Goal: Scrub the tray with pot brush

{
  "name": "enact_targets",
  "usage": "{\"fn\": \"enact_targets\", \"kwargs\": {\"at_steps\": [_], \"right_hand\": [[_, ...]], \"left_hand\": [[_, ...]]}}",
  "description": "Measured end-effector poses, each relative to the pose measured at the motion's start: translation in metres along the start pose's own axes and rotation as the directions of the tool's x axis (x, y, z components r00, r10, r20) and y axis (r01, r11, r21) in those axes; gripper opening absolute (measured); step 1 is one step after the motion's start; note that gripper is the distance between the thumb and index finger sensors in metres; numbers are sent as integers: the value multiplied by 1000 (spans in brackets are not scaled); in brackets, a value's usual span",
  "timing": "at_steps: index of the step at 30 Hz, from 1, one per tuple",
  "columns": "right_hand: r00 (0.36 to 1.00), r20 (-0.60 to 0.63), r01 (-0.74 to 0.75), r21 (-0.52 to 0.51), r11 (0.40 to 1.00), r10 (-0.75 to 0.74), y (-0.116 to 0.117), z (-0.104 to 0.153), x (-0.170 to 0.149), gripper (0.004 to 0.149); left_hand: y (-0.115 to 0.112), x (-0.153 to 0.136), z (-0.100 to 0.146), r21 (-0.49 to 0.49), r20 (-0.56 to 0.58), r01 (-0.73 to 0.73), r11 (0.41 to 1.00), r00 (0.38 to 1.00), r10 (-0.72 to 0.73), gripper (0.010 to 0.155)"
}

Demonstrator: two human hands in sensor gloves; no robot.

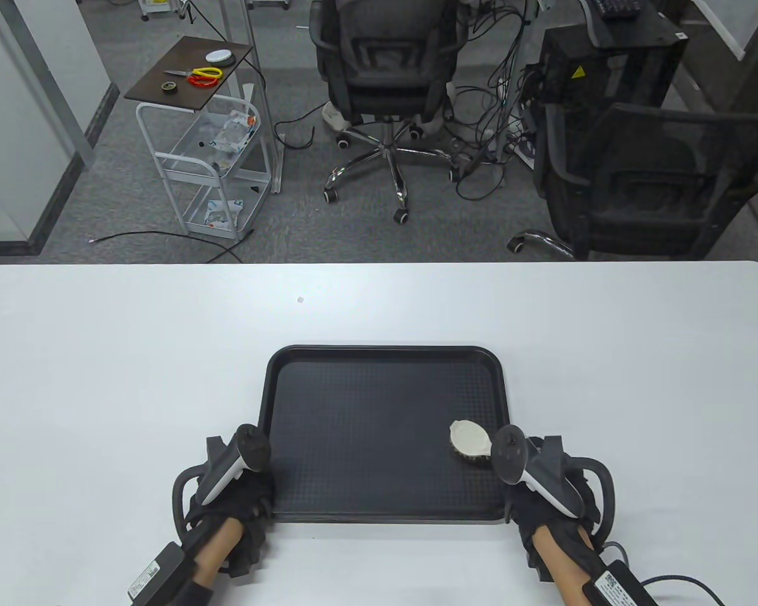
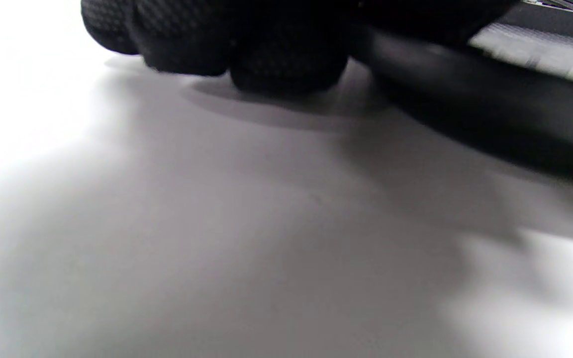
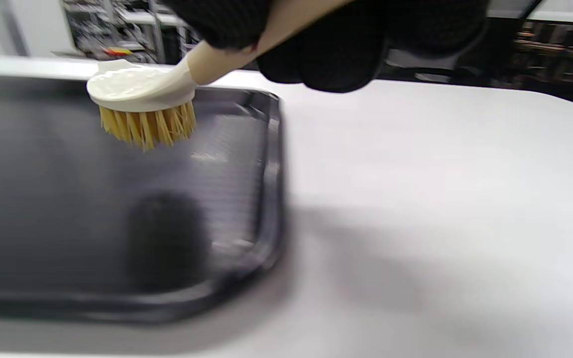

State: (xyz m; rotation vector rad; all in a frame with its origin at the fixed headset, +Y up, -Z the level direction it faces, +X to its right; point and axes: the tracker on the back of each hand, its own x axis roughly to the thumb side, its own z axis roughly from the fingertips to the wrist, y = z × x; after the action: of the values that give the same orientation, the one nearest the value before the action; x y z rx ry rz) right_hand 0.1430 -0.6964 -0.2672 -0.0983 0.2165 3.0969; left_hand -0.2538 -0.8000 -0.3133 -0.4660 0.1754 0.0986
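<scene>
The right hand (image 1: 546,499) has its fingers wrapped round the pot brush (image 3: 142,107), bristles poised above the tray (image 1: 379,353) at lower right. The left hand (image 1: 240,499) steadies the tray's lower-left corner; its grip I cannot tell. Most scrubbing seemingly remains.

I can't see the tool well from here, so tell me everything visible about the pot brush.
The pot brush has a round cream plastic head, a cream neck running into a handle, and short straw-yellow bristles pointing down. The right hand holds its handle, fingers curled round it. It is over the near right part of the black tray. In the right wrist view the bristles seem to hang just above the tray floor, with a dark shadow below; contact cannot be confirmed.
</scene>
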Motion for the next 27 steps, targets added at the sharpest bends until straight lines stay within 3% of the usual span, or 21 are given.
{"fn": "enact_targets", "kwargs": {"at_steps": [7,16,22,27], "right_hand": [[982,185,55,-42,998,-46,5,1,80,52],[943,329,45,15,999,-47,44,0,163,52],[938,347,-1,31,1000,-10,58,5,174,52],[952,301,29,60,998,-46,59,6,142,52]], "left_hand": [[0,0,0,-2,2,-1,1000,1000,1,78],[0,-1,0,-6,4,-6,1000,1000,6,78],[0,-1,0,-10,6,-10,1000,1000,10,78],[0,-1,0,-5,3,-5,1000,1000,5,78]]}}
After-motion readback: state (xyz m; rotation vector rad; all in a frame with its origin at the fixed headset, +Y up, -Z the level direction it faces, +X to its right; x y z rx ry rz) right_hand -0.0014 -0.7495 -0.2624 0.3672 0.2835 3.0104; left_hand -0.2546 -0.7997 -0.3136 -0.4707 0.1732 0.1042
